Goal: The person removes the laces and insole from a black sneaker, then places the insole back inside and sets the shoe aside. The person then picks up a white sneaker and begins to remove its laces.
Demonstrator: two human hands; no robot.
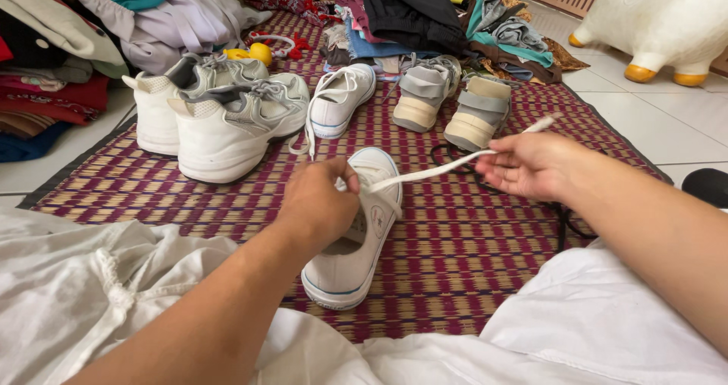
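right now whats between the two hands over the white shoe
In the head view, a white shoelace stretches taut from the left hand at the white canvas shoe to the right hand, above the woven mat.

Your woven mat (455, 248) carries a white canvas shoe (356, 241) mid-mat, its mate (341, 97) and grey-white sneakers (227, 116) toward the far-left corner, and beige sandals (455, 100) by the far edge.

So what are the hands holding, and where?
Right hand pinches the white shoelace near its free end; left hand grips the white sneaker at its lace area.
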